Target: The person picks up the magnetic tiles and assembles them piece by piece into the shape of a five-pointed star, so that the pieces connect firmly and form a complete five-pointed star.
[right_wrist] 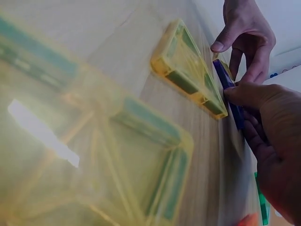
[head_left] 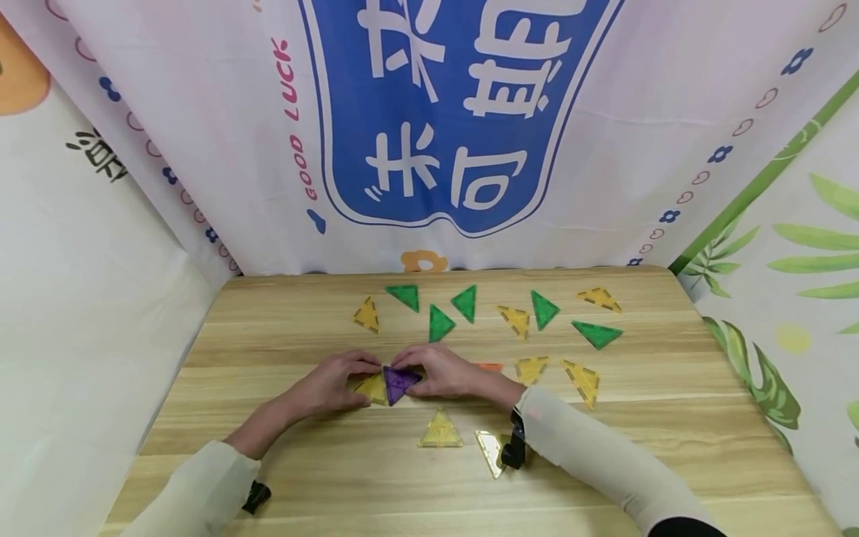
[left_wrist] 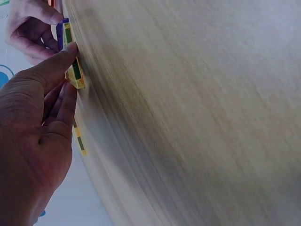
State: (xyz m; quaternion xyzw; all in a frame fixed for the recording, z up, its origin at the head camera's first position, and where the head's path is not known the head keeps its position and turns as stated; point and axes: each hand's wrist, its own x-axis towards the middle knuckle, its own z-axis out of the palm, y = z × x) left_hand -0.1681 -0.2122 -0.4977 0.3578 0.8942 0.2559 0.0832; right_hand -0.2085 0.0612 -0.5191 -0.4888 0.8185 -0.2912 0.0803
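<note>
My left hand [head_left: 338,384] pinches a yellow translucent triangular magnetic tile [head_left: 373,389] between thumb and fingers, low over the wooden table. From the other side my right hand [head_left: 439,373] grips a purple triangular tile [head_left: 400,384] by its right part. The two tiles meet along one edge, seemingly touching. In the left wrist view, the left thumb lies on the yellow tile [left_wrist: 74,70], with the purple tile [left_wrist: 59,35] just beyond. The right wrist view shows the right thumb on the purple tile [right_wrist: 225,77]; the left hand [right_wrist: 249,40] is across from it.
Nearer the front lie a yellow triangular tile [head_left: 441,430] and another yellow tile [head_left: 491,451], partly behind the right wrist camera. Several green tiles [head_left: 439,323] and orange-yellow tiles [head_left: 582,380] are scattered behind and to the right. An orange tile [head_left: 490,367] shows behind the right forearm.
</note>
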